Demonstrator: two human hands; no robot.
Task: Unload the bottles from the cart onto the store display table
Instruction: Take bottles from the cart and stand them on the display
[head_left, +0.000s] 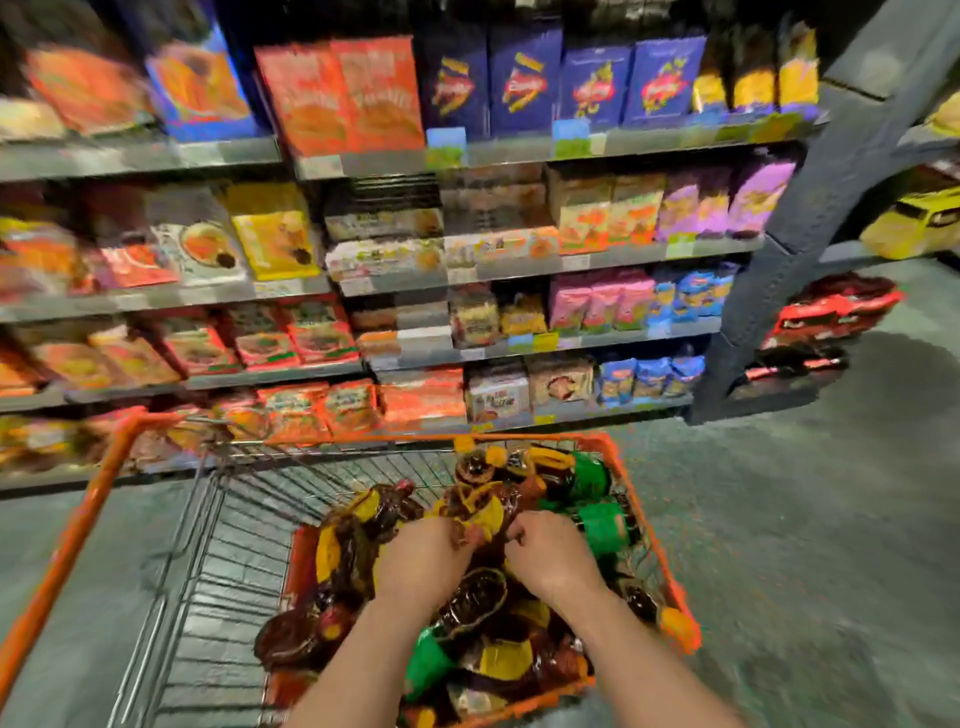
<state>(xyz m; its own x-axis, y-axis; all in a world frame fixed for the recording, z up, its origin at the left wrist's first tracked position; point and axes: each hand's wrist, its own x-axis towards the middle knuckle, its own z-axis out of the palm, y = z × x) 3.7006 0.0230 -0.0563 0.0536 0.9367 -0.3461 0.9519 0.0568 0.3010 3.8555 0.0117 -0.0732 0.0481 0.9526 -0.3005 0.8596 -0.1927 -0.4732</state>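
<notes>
An orange-rimmed wire cart (78, 540) stands below me, its right half piled with dark bottles with yellow labels (343, 551) and a few green bottles (602, 525), wrapped in shiny plastic. Both my hands are down in the pile. My left hand (421, 561) and my right hand (550, 556) have their fingers curled on the plastic-wrapped dark bottle pack (483, 509) between them. The frame is motion-blurred, so the exact grip is unclear.
Store shelves (395, 161) packed with boxed and bagged snacks run across in front of the cart. A dark grey shelf upright (810, 218) stands at the right, with red packs (826, 317) low behind it. Grey floor (810, 545) stretches right of the cart.
</notes>
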